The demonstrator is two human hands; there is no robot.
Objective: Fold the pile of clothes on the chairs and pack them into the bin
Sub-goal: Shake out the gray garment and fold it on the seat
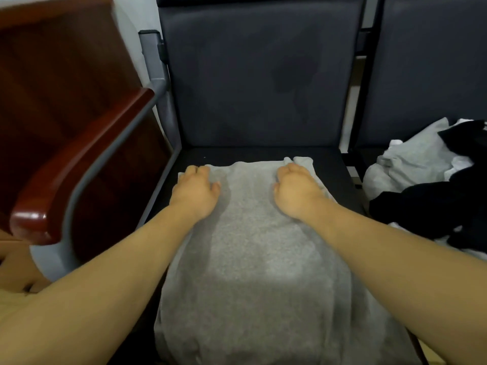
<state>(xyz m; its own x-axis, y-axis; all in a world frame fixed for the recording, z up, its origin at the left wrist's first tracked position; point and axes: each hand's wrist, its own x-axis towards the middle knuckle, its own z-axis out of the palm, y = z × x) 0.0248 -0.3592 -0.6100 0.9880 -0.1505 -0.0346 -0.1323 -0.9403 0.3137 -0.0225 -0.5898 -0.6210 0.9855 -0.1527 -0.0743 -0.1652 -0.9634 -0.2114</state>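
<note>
A grey garment (253, 259) lies spread lengthwise over the dark chair seat (329, 164) in front of me, hanging off the front edge. My left hand (196, 191) sits on its far left corner with the fingers curled into the cloth. My right hand (296, 188) sits near its far right corner, fingers curled over the top edge. On the seat to the right lies the pile of clothes (432, 180), a mix of white and black pieces. No bin is in view.
The dark padded backrest (258, 75) rises behind the seat. A red-brown wooden armrest (79, 164) on a grey metal frame stands at the left. A second backrest (427, 61) stands at the right.
</note>
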